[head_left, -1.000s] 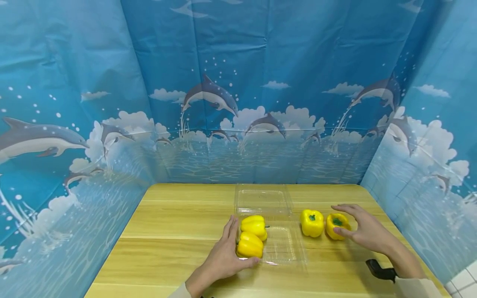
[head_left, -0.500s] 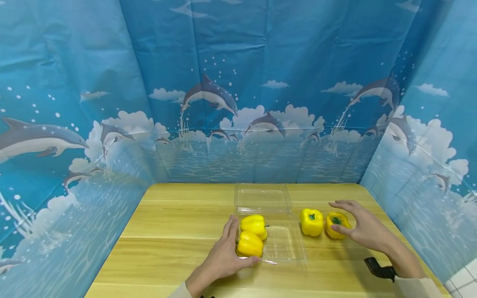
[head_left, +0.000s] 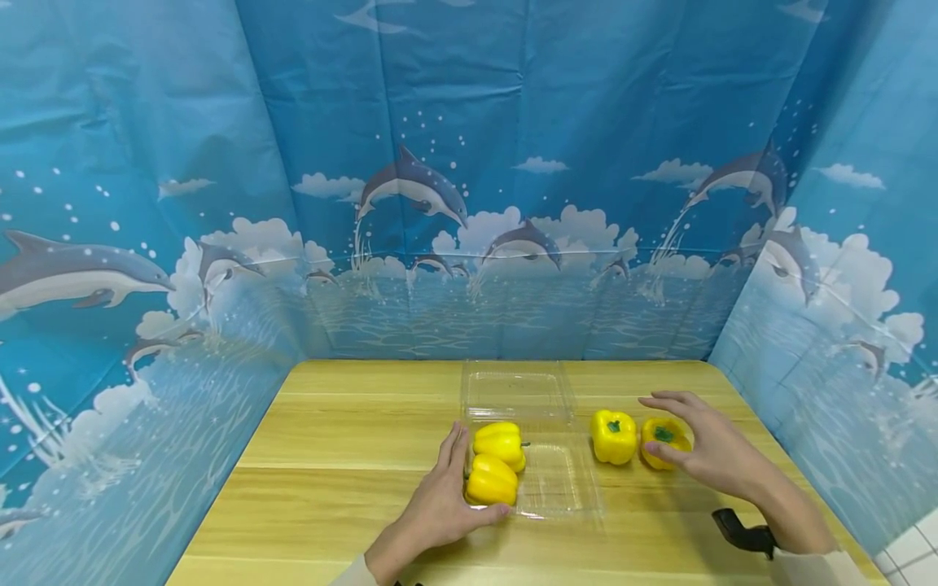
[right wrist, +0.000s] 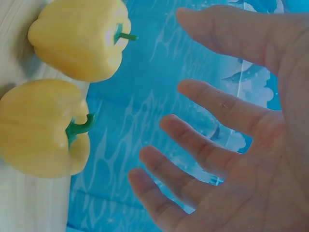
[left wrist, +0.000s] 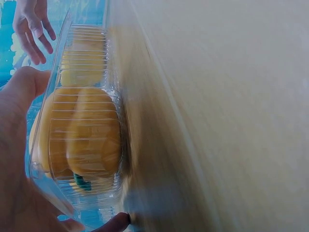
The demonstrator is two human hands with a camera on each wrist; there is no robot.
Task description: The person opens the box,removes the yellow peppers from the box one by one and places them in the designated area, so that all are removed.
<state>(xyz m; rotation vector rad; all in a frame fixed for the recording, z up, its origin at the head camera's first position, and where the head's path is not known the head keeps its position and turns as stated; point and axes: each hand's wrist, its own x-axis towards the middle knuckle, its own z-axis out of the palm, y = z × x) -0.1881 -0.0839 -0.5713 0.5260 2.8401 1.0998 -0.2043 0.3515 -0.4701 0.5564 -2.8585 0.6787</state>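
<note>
Two yellow bell peppers lie in the left part of a clear plastic clamshell container: a farther pepper (head_left: 499,442) and a nearer pepper (head_left: 491,481). The container (head_left: 560,487) stands on the table with its lid folded back. My left hand (head_left: 440,505) holds its left end, the thumb at the near edge and the fingers along the side. My right hand (head_left: 721,452) hovers with spread fingers over the rightmost pepper (head_left: 664,435), with another pepper (head_left: 614,438) standing just left of it. In the right wrist view, a gap separates the hand from both peppers.
The lid (head_left: 519,395) lies flat behind the container's base. The wooden table (head_left: 352,456) ends at a blue dolphin-print curtain (head_left: 513,317) behind and on both sides. A black strap (head_left: 743,533) is on the right wrist.
My right hand has drifted slightly left and away from me, above the rightmost pepper. The left hand, the container and the peppers stay in place.
</note>
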